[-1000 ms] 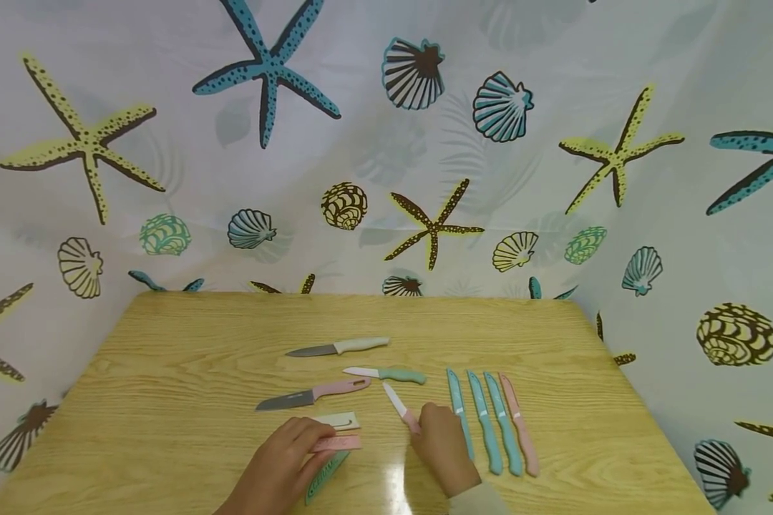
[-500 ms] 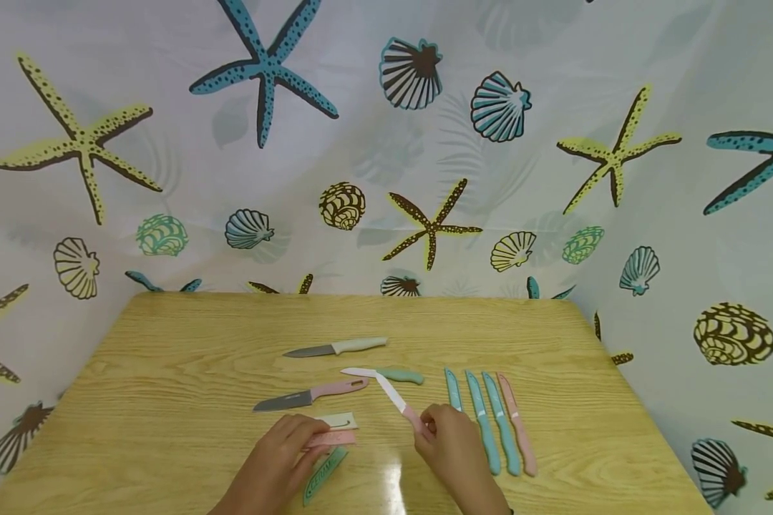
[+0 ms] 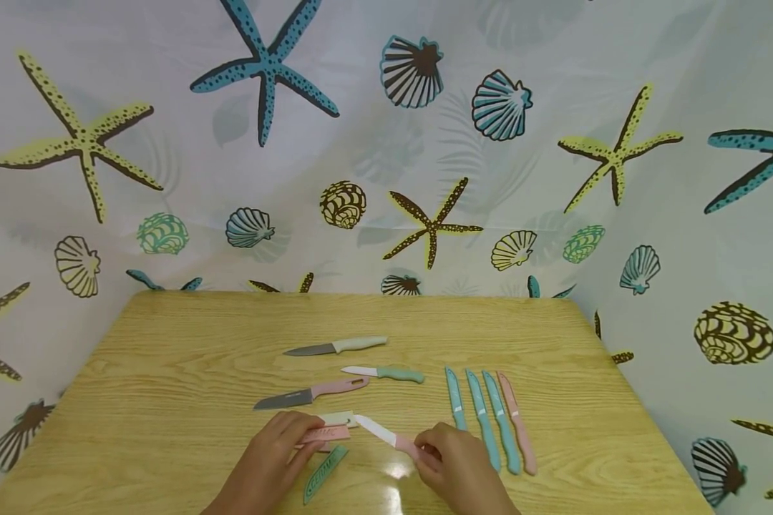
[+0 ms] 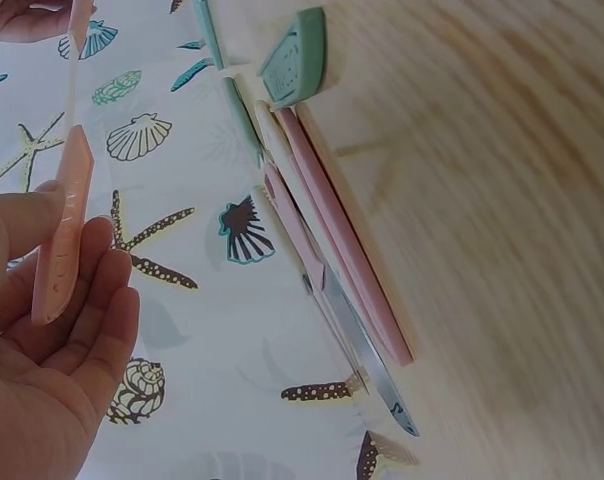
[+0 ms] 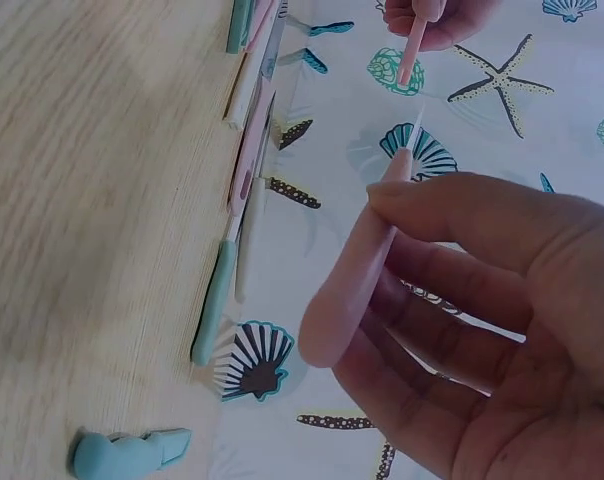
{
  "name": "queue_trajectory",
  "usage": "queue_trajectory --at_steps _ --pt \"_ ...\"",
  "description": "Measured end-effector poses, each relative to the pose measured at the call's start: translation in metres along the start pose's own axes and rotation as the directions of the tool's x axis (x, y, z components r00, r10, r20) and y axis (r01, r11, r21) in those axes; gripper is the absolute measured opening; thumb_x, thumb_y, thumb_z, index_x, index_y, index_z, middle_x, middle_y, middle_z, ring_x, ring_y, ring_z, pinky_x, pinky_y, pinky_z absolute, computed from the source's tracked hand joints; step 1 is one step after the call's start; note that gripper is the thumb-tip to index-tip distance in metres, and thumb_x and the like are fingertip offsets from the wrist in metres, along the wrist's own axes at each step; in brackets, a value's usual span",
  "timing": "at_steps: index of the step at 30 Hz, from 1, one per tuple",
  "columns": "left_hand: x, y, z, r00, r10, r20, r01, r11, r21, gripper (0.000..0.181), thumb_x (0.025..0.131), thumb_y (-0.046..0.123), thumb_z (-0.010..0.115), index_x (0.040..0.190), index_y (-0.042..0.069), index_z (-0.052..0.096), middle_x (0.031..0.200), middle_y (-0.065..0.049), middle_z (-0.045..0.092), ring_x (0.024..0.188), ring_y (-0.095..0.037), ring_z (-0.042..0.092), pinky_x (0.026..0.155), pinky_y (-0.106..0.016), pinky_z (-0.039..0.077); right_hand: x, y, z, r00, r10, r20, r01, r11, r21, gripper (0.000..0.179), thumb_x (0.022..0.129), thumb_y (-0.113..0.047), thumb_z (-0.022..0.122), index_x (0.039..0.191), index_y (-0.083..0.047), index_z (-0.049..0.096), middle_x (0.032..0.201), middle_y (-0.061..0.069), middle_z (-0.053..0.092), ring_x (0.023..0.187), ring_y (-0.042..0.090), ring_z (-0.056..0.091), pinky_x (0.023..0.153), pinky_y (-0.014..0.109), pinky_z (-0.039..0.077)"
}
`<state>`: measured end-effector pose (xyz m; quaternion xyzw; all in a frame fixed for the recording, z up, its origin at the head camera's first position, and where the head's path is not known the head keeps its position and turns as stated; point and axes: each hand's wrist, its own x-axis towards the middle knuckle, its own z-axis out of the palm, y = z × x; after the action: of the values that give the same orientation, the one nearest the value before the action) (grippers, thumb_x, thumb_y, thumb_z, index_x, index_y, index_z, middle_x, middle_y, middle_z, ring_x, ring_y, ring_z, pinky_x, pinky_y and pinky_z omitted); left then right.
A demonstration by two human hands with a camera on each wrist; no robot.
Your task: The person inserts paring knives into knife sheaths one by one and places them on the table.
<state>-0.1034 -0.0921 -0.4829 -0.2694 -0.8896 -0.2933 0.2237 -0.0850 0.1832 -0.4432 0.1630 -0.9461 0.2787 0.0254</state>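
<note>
My left hand (image 3: pixel 270 454) pinches a pink blade sheath (image 4: pixel 64 225) between thumb and fingers, held above the table. My right hand (image 3: pixel 457 458) grips the pink handle (image 5: pixel 354 275) of a small knife with a white blade (image 3: pixel 376 430). The blade points left, its tip near the sheath's end in the head view. Below the left hand lie a white sheath (image 3: pixel 340 419) and another pink sheath (image 4: pixel 347 235), partly hidden by the hand in the head view. A green sheath (image 3: pixel 325 473) with raised lettering lies closer to me.
Farther back on the wooden table (image 3: pixel 187 357) lie a white-handled knife (image 3: pixel 354 345), a green-handled knife (image 3: pixel 399 374) and a pink-handled knife with a dark blade (image 3: pixel 296 398). To the right, several sheathed blue knives (image 3: pixel 483 415) and a sheathed pink knife (image 3: pixel 518 422) stand in a row.
My right hand has lifted the pink knife off the table and brought it left, toward the other hand. My left hand has raised the pink sheath from the table.
</note>
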Motion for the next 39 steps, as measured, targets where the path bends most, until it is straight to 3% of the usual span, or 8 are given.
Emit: queue_trajectory --at_steps 11,20,25,33,39 --pt "0.001 0.0 -0.001 0.999 -0.007 0.042 0.007 1.0 0.006 0.027 0.077 0.011 0.08 0.101 0.012 0.068 0.099 0.011 0.062 0.094 -0.006 0.059 0.079 -0.028 0.054 0.0 0.002 0.004 0.997 -0.071 0.043 0.07 0.997 0.01 0.005 0.083 -0.012 0.076 0.084 -0.007 0.075 0.073 -0.006 0.063 0.063 0.0 0.054 0.054 0.015 0.047" --pt "0.001 -0.002 0.001 0.998 0.065 0.008 -0.064 0.996 -0.065 0.03 0.074 0.005 0.08 0.1 0.012 0.067 0.099 0.009 0.064 0.092 -0.007 0.059 0.076 -0.025 0.054 0.001 0.005 0.006 0.989 -0.137 0.062 0.139 0.99 -0.034 0.006 0.079 -0.006 0.078 0.085 -0.007 0.075 0.076 -0.005 0.063 0.065 0.003 0.059 0.057 0.014 0.049" --pt "-0.001 -0.002 0.002 0.997 0.074 -0.004 -0.074 0.994 -0.082 0.032 0.073 0.002 0.079 0.101 0.013 0.067 0.1 0.009 0.064 0.093 -0.007 0.059 0.077 -0.023 0.053 0.003 0.007 0.007 0.983 -0.174 0.059 0.177 0.983 -0.043 0.005 0.08 -0.007 0.077 0.085 -0.007 0.075 0.076 -0.005 0.064 0.066 0.002 0.059 0.057 0.013 0.049" --pt "-0.006 0.0 0.004 0.996 0.084 -0.013 -0.085 0.993 -0.086 0.034 0.074 0.002 0.079 0.103 0.013 0.067 0.102 0.008 0.065 0.094 -0.009 0.061 0.08 -0.017 0.05 0.006 0.009 0.008 0.963 -0.26 0.073 0.266 0.959 -0.095 0.004 0.081 -0.009 0.077 0.084 -0.007 0.076 0.079 -0.003 0.066 0.069 0.004 0.06 0.059 0.012 0.049" --pt "-0.008 0.003 0.007 0.997 0.082 0.011 -0.08 0.989 -0.125 0.035 0.074 0.002 0.078 0.105 0.014 0.066 0.104 0.009 0.065 0.091 -0.007 0.06 0.075 -0.021 0.052 0.008 0.01 0.012 0.928 -0.372 0.036 0.373 0.919 -0.128 0.005 0.085 -0.011 0.073 0.081 -0.009 0.074 0.077 -0.006 0.065 0.068 0.0 0.056 0.06 0.009 0.045"
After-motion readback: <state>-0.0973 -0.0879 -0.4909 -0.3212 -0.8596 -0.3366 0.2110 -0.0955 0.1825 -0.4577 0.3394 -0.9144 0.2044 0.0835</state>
